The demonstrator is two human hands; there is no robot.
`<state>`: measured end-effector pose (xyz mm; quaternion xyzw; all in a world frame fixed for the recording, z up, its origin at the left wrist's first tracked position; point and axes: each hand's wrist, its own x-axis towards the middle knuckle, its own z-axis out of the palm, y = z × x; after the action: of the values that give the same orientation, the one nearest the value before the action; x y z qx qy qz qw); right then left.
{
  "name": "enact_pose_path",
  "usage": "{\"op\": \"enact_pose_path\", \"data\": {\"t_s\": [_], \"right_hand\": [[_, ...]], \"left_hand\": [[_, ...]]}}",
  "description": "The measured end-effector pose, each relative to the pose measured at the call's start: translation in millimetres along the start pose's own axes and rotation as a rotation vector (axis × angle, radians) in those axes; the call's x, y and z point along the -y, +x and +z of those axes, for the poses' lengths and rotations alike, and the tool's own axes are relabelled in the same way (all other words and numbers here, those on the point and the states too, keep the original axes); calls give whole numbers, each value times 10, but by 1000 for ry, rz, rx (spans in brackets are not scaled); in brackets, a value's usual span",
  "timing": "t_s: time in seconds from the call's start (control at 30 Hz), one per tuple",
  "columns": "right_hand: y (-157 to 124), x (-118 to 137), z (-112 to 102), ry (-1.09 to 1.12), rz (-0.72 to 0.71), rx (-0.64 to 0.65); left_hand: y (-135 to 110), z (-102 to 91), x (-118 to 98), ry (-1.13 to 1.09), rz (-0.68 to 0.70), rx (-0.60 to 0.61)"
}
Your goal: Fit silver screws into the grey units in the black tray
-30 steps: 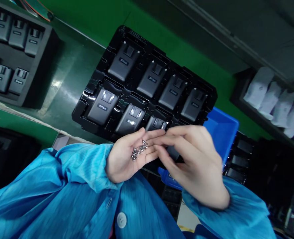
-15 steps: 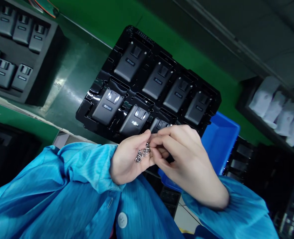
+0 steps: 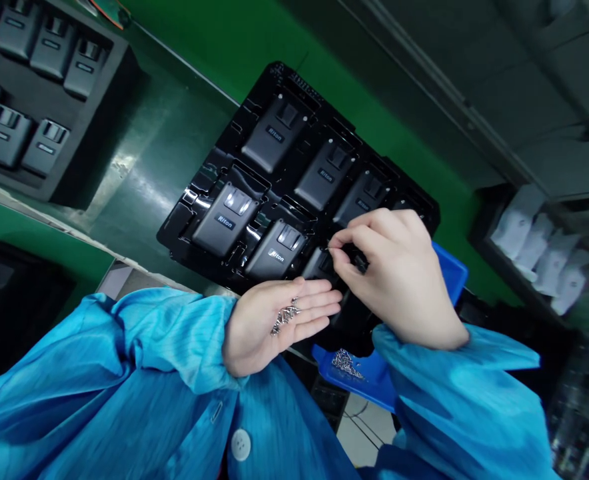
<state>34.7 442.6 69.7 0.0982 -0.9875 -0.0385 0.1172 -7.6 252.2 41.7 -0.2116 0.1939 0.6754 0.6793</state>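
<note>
Palm up, my left hand [image 3: 269, 323] holds a small pile of metal screws [image 3: 284, 317], its fingers stretched out flat. My right hand [image 3: 387, 270] is in a pinch, thumb and forefinger closed on a tiny screw [image 3: 330, 246] that barely shows. It hovers over the lower right of a black plastic tray [image 3: 209, 160]. Dark grey cases marked "Riton" lie in its pockets, among them a lower left case [image 3: 224, 220] and a middle case [image 3: 277, 250]. The case [image 3: 319, 265] under my right fingertips is partly hidden, as are others beyond the hand.
A blue bin [image 3: 374, 383] with a heap of loose screws [image 3: 347, 363] sits below the tray, partly behind my right sleeve. To the left, a dark foam tray [image 3: 92, 143] holds several grey cases. White parts [image 3: 539, 233] stand in a box at right.
My right hand has left my left palm and moved up and right, over the black tray, pinching a screw. My left fingers have straightened. Screws in the blue bin now show.
</note>
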Motion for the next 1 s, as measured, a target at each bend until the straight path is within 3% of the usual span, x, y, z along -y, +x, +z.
{"op": "enact_pose_path", "data": {"t_s": [0.37,0.6,0.77,1.0], "right_hand": [[98,34,-50,-107,-133,114],[-11,44,-50,-24,-140,116],[-121,31,-29,53,-49,75],[-158,12,-27,33,-58,72]], "left_hand": [[27,-13,-36,-16,52,-20],[25,5,-47,-34,49,-36],[18,12,-47,-38,51,-33],[8,8,-36,-28,60,-31]]}}
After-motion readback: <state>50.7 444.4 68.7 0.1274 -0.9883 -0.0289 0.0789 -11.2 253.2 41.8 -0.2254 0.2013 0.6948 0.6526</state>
